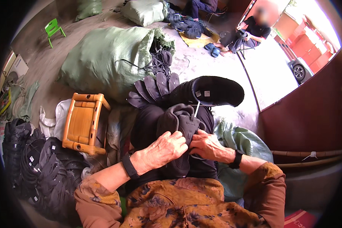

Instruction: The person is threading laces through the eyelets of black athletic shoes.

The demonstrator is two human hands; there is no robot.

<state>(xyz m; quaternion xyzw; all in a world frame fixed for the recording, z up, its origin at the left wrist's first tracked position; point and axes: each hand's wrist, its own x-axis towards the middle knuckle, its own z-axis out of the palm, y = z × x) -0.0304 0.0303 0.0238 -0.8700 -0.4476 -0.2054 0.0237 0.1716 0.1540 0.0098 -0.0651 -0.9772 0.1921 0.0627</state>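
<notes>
To the R of the bamboo stool (82,123), the dark shoe (169,122) sat on my lap (143,125). My L hand (164,149) & R hand (211,147) both pinched its middle (couldn't tell what lay under the thumbs). Prob. risk: w/ only a lap beneath, it could've twisted if one hand tugged harder, & the white strip (197,109), sticking up, might've snagged.
</notes>
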